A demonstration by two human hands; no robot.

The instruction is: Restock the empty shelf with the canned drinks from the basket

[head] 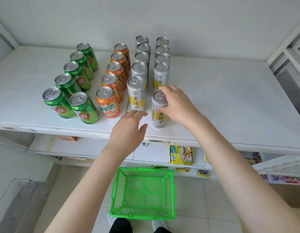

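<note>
White shelf board (230, 106) carries the slim silver-and-yellow drink can (158, 118) upright at the front of the rightmost row, with the right hand (177, 103) curled round its top. The left hand (129, 130) hovers just beside it, fingers relaxed, holding nothing. Orange cans (109, 103) and green cans (83, 108) stand in rows leftward. A green plastic basket (115, 190) sits on the floor below.

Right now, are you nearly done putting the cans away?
Nearly. The basket looks empty, and green cans, orange cans and silver cans stand in rows on the shelf. The right hand grips the last can at the front of a silver row; the left hand hovers open. Remaining: let go.
</note>
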